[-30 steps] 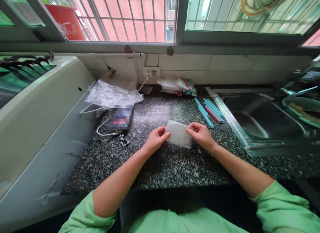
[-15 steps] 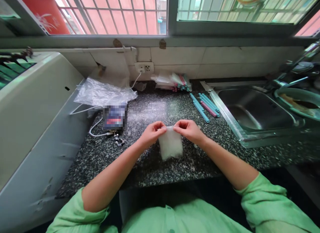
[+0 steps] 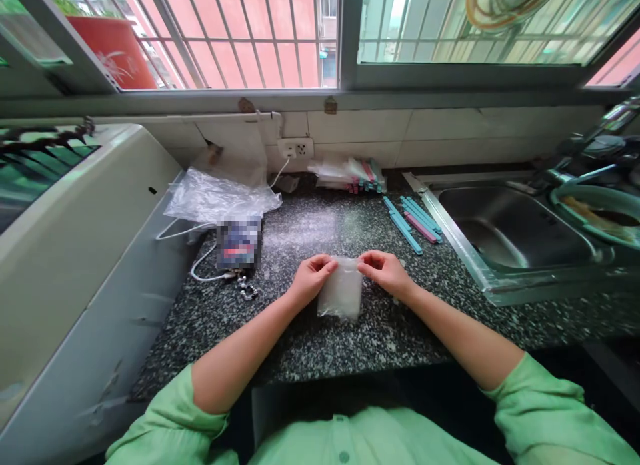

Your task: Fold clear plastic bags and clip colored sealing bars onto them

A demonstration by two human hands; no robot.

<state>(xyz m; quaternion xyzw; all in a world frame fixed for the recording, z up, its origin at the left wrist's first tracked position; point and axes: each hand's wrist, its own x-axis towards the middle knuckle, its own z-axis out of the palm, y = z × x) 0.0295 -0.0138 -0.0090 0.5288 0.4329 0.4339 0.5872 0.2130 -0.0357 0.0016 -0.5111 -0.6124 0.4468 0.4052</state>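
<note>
A small clear plastic bag [image 3: 341, 292] hangs between my two hands above the dark speckled counter [image 3: 280, 345]. My left hand [image 3: 314, 277] pinches its upper left corner between thumb and fingers. At the upper right corner, my right hand [image 3: 385, 272] has the same kind of pinch. The bag looks flat, its lower edge slightly crumpled. Beyond my right hand lie several blue bag-sealing clips [image 3: 403, 225] and a pink one [image 3: 421, 227], loose on the counter.
Against the tiled wall lies a pile of clear bags with pink and blue strips [image 3: 350, 175]. A large crumpled plastic bag [image 3: 215, 195], a blurred-out device [image 3: 239, 242] and a white cable [image 3: 200, 276] are at left. A steel sink [image 3: 515, 218] is at right.
The plastic bag stays between both hands, its upper edge now showing more between the fingertips. The camera view has tilted up slightly, so everything sits a little lower.
</note>
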